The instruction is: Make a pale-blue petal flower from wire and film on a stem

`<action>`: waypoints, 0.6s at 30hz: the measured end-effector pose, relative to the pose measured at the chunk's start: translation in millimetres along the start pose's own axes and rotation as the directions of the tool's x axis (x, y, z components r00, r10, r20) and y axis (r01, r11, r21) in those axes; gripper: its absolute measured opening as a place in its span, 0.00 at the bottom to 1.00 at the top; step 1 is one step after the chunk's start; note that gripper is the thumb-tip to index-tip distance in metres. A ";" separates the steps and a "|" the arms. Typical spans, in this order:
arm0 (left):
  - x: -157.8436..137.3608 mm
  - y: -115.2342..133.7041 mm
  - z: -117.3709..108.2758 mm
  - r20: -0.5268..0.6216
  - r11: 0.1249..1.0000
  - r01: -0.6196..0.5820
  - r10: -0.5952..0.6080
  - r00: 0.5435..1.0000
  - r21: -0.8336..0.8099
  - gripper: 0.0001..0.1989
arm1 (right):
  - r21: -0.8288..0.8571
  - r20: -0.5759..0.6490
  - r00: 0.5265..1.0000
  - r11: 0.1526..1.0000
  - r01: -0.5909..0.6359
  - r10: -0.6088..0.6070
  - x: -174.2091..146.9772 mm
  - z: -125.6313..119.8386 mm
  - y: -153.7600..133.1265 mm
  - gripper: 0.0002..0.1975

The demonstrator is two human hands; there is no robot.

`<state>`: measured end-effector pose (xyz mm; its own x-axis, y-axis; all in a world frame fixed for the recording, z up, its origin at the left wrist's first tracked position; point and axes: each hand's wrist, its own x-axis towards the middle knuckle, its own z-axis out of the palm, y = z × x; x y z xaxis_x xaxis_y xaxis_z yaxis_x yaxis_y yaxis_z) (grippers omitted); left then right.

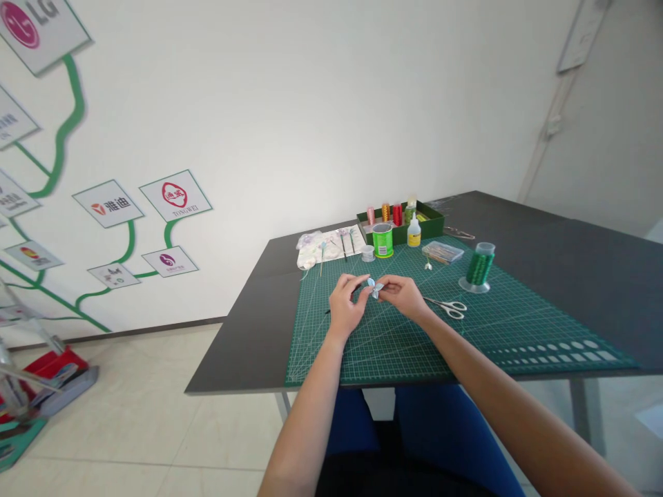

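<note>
Though too small to show every edge, holding a pale blue flower with pointed petals [375, 288] just above a green gridded cutting mat [394, 352], between the fingertips of both hands. Pinching its left side between thumb and index finger of the left hand [347, 305], with the remaining fingers mostly out of sight. Pinching its right side with the right hand [405, 297], fingers curled close together; cannot tell how many fingertips press there, nor make out any stem. Can see just one end of a thin black stick [327, 312] past the left hand, with the rest hidden.

Near the right wrist, can make out scissors with white handles [453, 308], blades partly lost beside the forearm. Further right, can see a spool of green thread [479, 268]; behind, a clear plastic box [443, 252], with thin contents too blurred to name.

Farther back, can pick out a bright green can [383, 243], a white bottle with a yellow label [414, 233] and a dark green tray [434, 226], its front wall covering the lower parts of several coloured thread spools [397, 215]. On a white sheet [333, 256], can distinguish slim tools [344, 247], tips unclear.
</note>
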<state>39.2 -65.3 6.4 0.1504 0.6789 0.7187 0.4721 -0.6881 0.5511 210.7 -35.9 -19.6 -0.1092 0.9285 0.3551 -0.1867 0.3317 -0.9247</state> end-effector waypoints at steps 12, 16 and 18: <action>0.4 0.0 -0.2 0.003 1.000 -0.003 0.002 1.000 0.019 0.12 | -0.010 -0.014 1.000 1.000 0.001 -0.001 0.4 0.4 2.6 0.15; 0.2 -0.9 0.1 0.007 1.000 0.004 -0.004 1.000 0.023 0.12 | 0.007 -0.009 1.000 1.000 -0.020 0.020 0.2 1.2 -0.1 0.14; 0.4 -0.7 -0.1 0.007 1.000 0.007 -0.007 1.000 0.016 0.12 | 0.014 -0.015 0.999 0.999 -0.030 0.030 0.1 1.7 -1.6 0.14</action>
<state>38.9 -64.6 6.3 0.1531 0.6857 0.7116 0.4870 -0.6789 0.5495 209.2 -36.6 -17.9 -0.1001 0.9405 0.3246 -0.1970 0.3011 -0.9330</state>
